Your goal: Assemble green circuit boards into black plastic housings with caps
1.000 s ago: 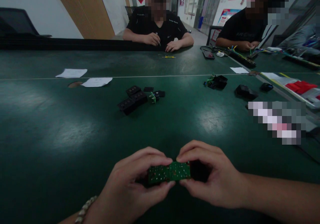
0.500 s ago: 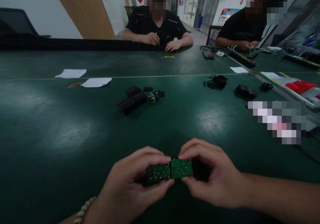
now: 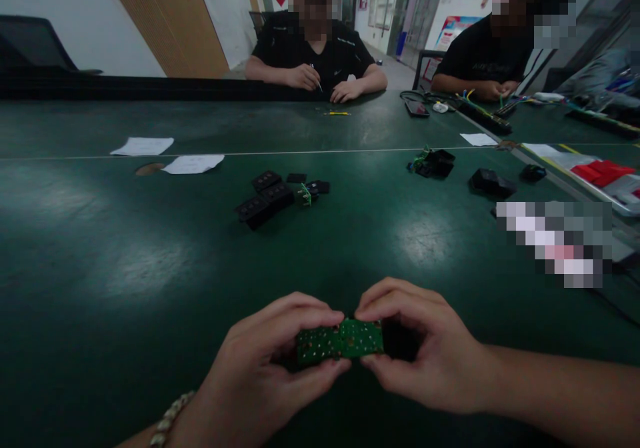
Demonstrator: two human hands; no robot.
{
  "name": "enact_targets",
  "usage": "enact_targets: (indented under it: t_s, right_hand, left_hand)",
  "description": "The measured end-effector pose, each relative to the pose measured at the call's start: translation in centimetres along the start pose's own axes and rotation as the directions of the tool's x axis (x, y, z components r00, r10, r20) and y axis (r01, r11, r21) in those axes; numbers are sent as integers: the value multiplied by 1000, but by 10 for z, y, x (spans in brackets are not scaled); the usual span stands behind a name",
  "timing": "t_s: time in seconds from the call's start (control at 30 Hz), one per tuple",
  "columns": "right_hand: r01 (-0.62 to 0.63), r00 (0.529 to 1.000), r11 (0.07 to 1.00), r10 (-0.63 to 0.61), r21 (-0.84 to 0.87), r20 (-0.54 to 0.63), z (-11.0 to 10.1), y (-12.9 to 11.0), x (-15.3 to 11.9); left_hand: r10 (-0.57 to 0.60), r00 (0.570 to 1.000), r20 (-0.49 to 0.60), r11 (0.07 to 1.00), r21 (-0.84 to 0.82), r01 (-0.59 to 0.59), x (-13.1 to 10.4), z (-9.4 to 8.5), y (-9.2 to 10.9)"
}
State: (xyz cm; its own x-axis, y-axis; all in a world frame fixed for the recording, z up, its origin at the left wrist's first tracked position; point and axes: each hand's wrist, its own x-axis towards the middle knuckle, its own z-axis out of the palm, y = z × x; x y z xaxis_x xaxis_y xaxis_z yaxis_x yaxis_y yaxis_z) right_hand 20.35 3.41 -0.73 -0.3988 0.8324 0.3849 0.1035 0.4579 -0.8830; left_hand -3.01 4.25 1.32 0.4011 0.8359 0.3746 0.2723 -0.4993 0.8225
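Two small green circuit boards meet edge to edge between my hands, low in the middle of the head view. My left hand [image 3: 280, 355] is closed on the left circuit board [image 3: 317, 345], thumb below and fingers above. The right circuit board [image 3: 363, 338] is pinched the same way by my right hand [image 3: 425, 345]. Dotted solder points show on the board faces turned toward me. Whatever sits behind the boards is hidden by them and by my fingers.
Black box-like housings [image 3: 265, 201] lie mid-table beside a small green-and-black part [image 3: 307, 195]. More black parts [image 3: 435, 164] with wires and a black casing [image 3: 491, 183] lie to the right. Papers [image 3: 194, 164] lie left. Two people sit across the green table [image 3: 150, 235].
The narrow gap between the two circuit boards has closed, and their edges now touch or overlap slightly. My hands have drawn a little closer together, still holding the boards.
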Motion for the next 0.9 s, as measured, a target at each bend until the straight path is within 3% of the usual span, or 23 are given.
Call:
enact_targets:
  t_s: [0.9]
  right_hand:
    - [31,999,999,-31,14,11,1,3,-1]
  left_hand:
    - [37,999,26,999,34,-38,-5,1,-6]
